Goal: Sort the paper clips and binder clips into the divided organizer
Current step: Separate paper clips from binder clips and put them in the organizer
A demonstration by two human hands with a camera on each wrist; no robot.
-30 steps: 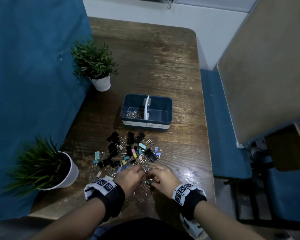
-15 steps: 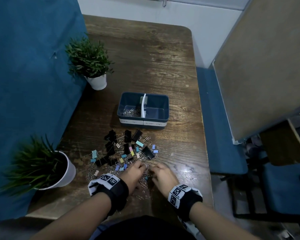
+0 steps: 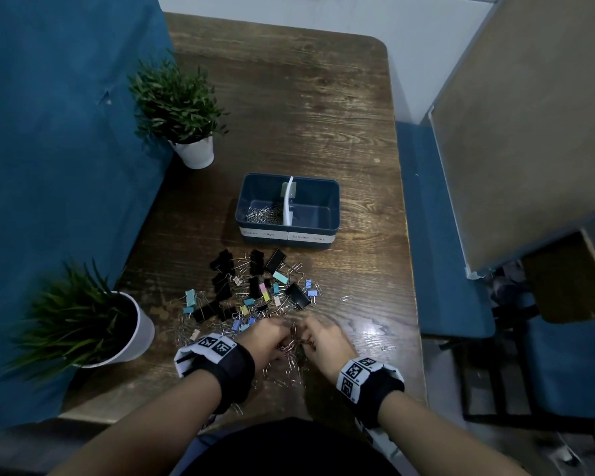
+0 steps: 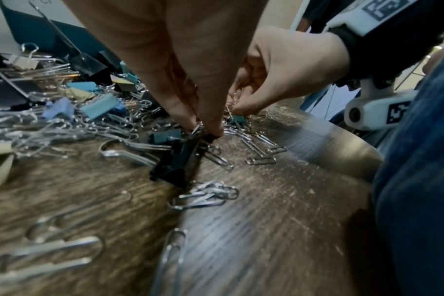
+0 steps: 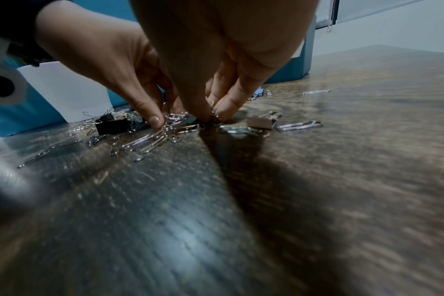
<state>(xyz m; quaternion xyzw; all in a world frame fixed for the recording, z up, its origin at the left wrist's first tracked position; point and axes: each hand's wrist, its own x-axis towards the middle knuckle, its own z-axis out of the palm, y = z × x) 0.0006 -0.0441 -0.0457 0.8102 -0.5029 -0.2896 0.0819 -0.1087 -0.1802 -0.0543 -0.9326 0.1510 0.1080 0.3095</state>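
A blue divided organizer [image 3: 327, 231] stands mid-table, with silver paper clips [image 3: 261, 214] in its left half and a white divider [image 3: 288, 207] between the halves. Before it lies a mixed pile of black and pastel binder clips [image 3: 255, 286] and loose paper clips [image 4: 203, 197]. At the pile's near edge my left hand [image 3: 267, 340] and right hand [image 3: 320, 341] work side by side. In the left wrist view my left hand [image 4: 205, 128] pinches paper clips beside a black binder clip [image 4: 175, 162]. My right hand [image 5: 210, 115] also pinches a bunch of paper clips against the table.
Two potted plants in white pots stand on the left, one far [image 3: 193, 149] and one near [image 3: 117, 334]. A blue partition [image 3: 55, 166] borders the table's left side. A blue bench [image 3: 440, 235] and a board [image 3: 529, 115] lie to the right. One stray paper clip [image 3: 346, 298] lies right of the pile.
Both hands have drawn closer together over the near edge of the pile, gathering paper clips between their fingertips. The organizer and plants have not moved on the table.
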